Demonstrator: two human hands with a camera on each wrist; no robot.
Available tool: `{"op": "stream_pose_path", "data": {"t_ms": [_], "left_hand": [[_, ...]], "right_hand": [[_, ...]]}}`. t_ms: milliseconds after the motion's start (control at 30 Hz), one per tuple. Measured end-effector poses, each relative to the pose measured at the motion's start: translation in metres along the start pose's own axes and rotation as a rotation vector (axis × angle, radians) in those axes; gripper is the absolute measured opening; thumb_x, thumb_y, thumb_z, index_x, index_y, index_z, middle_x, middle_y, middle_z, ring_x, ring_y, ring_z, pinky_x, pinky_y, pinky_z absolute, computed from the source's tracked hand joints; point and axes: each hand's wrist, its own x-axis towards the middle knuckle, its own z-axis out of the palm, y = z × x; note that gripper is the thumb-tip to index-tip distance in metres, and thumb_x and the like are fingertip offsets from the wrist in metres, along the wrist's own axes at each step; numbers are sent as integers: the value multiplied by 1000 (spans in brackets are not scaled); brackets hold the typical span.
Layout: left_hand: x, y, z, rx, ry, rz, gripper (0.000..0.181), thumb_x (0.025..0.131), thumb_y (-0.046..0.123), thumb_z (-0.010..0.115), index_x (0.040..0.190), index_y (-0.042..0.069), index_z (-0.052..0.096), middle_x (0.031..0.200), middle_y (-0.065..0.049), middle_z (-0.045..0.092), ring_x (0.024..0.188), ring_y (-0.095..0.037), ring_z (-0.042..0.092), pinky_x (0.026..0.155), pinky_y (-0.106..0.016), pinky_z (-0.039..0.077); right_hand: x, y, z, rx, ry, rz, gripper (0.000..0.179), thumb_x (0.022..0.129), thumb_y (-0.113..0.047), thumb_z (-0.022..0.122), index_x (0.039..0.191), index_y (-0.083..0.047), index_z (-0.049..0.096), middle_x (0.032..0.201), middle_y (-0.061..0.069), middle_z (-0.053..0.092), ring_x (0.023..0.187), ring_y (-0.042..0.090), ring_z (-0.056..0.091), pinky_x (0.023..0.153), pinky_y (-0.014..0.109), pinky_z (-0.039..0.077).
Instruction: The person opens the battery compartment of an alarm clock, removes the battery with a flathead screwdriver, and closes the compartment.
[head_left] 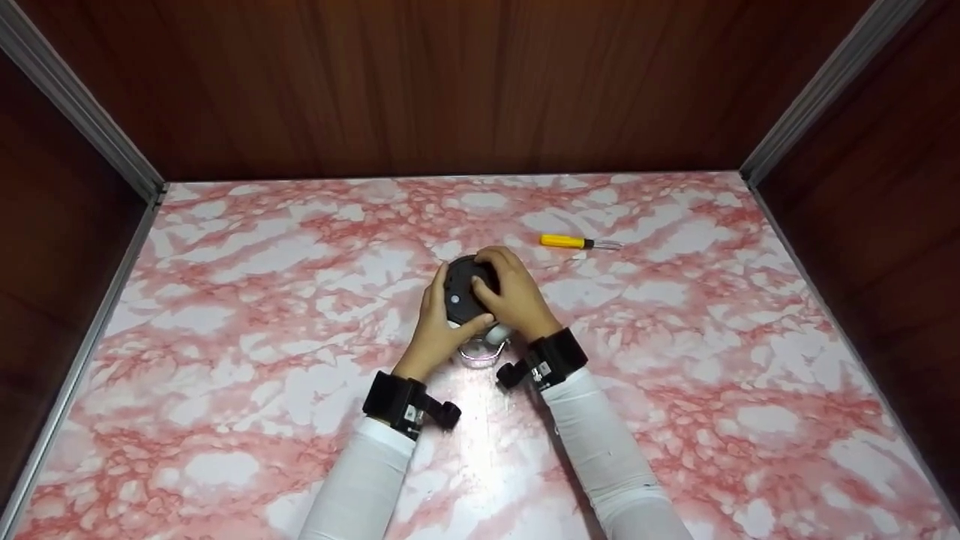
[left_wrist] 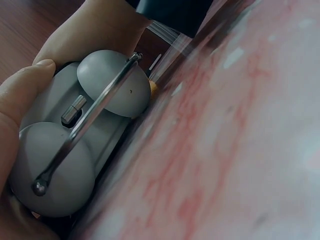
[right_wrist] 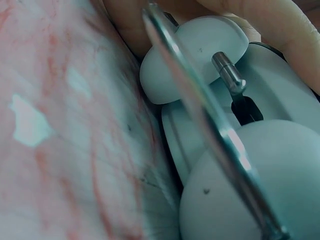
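Observation:
A twin-bell alarm clock (head_left: 463,291) lies with its black back upward and its bells towards me. Around its left side, my left hand (head_left: 441,330) grips the body, thumb along the near edge. My right hand (head_left: 521,296) holds the right side, fingers curled over the far edge and thumb on the back. In the left wrist view, two grey bells (left_wrist: 55,170) and a metal carrying handle (left_wrist: 95,107) show. Between the bells, the small metal hammer (right_wrist: 231,75) stands out in the right wrist view. The dial is hidden.
Beyond the right hand lies a screwdriver (head_left: 562,241) with a yellow handle, its shaft pointing right. The tabletop (head_left: 247,360) has a red and white marbled pattern. Dark wood panels (head_left: 465,90) with metal edging enclose the back and both sides.

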Motion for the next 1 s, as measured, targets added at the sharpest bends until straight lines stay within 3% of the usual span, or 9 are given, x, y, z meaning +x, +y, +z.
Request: {"op": "stream_pose_path", "data": {"t_ms": [633,1000], "left_hand": [[-3,0,-1,3,-22,-2,111,86,36,83,163,9,7,160,-26,21,146,-39,26,116,-52,29],[-1,1,0,-4,-2,5,111,85,34,84,163,8,9,160,-27,21,145,-40,27,117,-52,28]], "right_hand": [[-1,0,-2,-3,-17,-14,34,93,-15,61,122,3,58,132,19,55,125,31,52,110,42,37],[2,1,-2,-6,-13,-21,35,91,-14,59,122,4,58,133,21,54,125,33,51,111,42,36]]}}
